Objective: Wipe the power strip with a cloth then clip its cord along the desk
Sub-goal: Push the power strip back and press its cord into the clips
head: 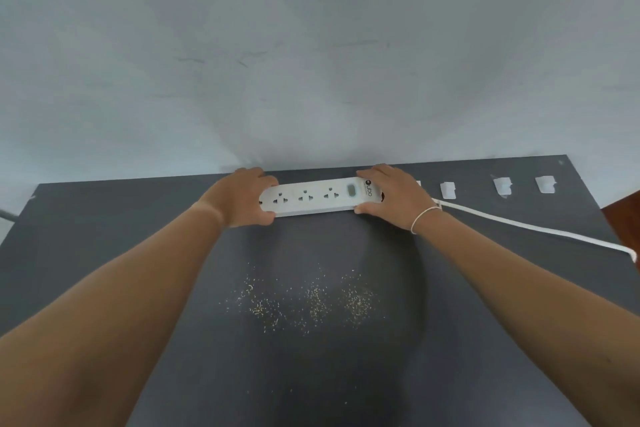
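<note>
Both hands, our left hand [242,198] and right hand [388,196], clasp the ends of the white power strip [311,199] at the bench [104,218] rear edge; its cord [526,227] lies unclipped beside adhesive cord clips [502,185], no cloth visible.

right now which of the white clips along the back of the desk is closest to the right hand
The clip just showing behind the right hand, mostly hidden by it. The other three white clips sit fully in view, farther right along the desk's back edge.
</note>
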### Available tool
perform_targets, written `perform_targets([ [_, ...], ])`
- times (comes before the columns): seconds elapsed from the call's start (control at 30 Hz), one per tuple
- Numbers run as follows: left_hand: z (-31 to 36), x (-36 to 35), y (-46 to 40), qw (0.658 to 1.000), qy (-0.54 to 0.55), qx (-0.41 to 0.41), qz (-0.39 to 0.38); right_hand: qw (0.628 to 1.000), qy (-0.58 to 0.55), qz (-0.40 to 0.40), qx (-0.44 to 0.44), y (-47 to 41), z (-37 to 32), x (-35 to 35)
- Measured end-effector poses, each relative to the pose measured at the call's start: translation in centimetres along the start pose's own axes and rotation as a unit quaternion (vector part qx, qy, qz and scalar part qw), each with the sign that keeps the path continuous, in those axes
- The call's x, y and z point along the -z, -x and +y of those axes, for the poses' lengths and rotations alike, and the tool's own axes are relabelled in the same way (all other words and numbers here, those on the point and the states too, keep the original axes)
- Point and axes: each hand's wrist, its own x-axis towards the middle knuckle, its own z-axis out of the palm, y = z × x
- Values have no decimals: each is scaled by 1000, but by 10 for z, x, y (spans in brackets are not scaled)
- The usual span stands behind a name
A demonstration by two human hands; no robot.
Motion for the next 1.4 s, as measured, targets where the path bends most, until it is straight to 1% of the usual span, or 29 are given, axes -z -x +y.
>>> perform_targets([
  [0.07,-1,0,-3,1000,0,2,-3,999,23,23,7,2,3,-1],
  [0.17,0,0,-3,1000,4,10,-8,998,10,65,12,11,13,1],
  [0.4,9,2,-1,999,17,33,-21,991,39,125,-13,41,50,12],
  [0.57,25,6,-4,998,13,52,-30,990,43,123,-56,50,66,10],
  [0.77,61,9,-16,1000,-9,14,-18,988,7,123,-91,50,70,6],
  [1.0,136,4,-38,995,65,-79,-17,988,1,130,-79,48,71,12],
  [1.1,149,-2,-45,994,69,-85,-5,992,13,108,-67,49,75,15],
  [1.27,146,-3,-47,994,66,-84,2,996,2,66,-52,53,92,29],
  [1.4,143,-2,-47,994,72,-77,-1,996,-14,74,-46,58,105,41],
])
